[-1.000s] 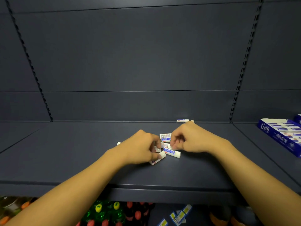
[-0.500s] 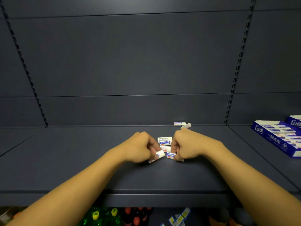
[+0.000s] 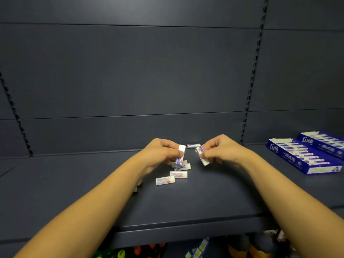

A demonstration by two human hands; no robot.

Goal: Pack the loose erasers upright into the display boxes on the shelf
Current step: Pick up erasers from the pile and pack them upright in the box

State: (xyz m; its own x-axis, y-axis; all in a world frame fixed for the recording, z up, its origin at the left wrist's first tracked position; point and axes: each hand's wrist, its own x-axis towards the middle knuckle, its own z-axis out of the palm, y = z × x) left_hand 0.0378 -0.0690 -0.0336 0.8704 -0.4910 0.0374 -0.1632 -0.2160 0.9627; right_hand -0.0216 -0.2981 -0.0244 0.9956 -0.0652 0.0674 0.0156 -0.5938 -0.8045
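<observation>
- Small white paper-sleeved erasers (image 3: 179,174) lie loose on the dark grey metal shelf (image 3: 204,202).
- Left hand (image 3: 161,152) pinches one eraser (image 3: 181,154); right hand (image 3: 221,149) pinches another eraser (image 3: 202,155).
- Blue cardboard display boxes (image 3: 305,155) stand far right.

There is one view only, from a wide-angle camera worn on the person's head. It faces straight into a dark shelf (image 3: 186,205) unit and tilts a little downward, so the back panel fills the upper half and the shelf board crosses the lower half. The lens sits close: both forearms enter from the bottom corners and the left hand (image 3: 160,152) and right hand (image 3: 221,149) meet near the middle. The wide angle bends the slotted uprights at the sides. At the right edge the display boxes (image 3: 305,157) are partly cut off. Below the shelf's front lip, a strip of the lower level shows.
</observation>
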